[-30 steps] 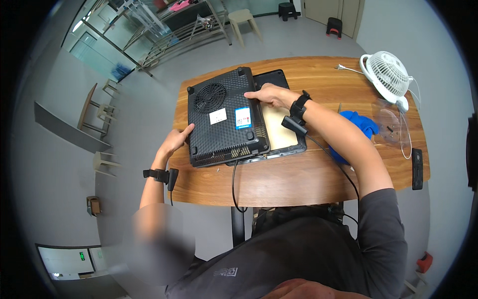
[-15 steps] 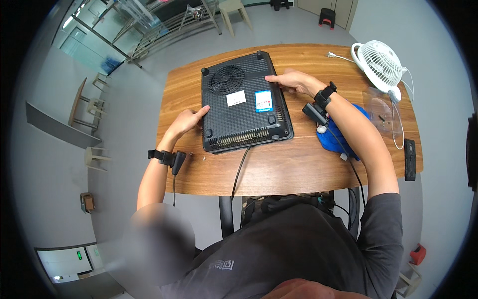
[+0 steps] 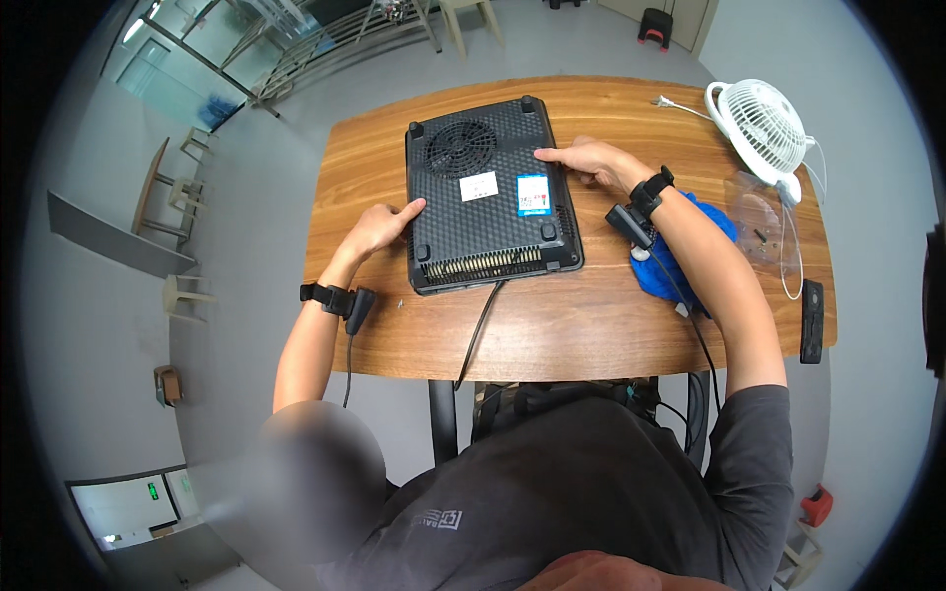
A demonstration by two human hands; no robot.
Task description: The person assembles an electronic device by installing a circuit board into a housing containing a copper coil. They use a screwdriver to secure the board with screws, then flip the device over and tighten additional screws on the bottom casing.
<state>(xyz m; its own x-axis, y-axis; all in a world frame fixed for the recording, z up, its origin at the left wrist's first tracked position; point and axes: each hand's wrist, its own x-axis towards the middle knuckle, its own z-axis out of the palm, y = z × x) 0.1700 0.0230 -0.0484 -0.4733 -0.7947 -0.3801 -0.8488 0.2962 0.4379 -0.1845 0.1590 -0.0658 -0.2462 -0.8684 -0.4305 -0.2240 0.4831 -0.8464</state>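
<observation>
A black induction cooker (image 3: 493, 231) lies bottom side up on the wooden table, showing its round fan grille, stubby feet, a white label and a blue-and-white sticker. My left hand (image 3: 379, 229) grips its left edge, thumb on top and fingers partly hidden at the side. On the opposite edge, my right hand (image 3: 596, 163) rests its thumb on the base, with the other fingers curled at the cooker's side. A black power cord (image 3: 480, 333) runs from the cooker's near edge over the table's front. Both my wrists carry strapped black devices.
A blue cloth (image 3: 665, 271) lies below my right wrist. Farther right are a white fan (image 3: 759, 128) with its cord, a clear plastic tray (image 3: 746, 209) with small dark parts, and a black bar-shaped piece (image 3: 811, 320). A tiny screw-like part (image 3: 401, 303) sits near my left wrist.
The view has shifted slightly. Both hands keep their hold on the induction cooker's edges, and any movement of the cooker itself is slight.
</observation>
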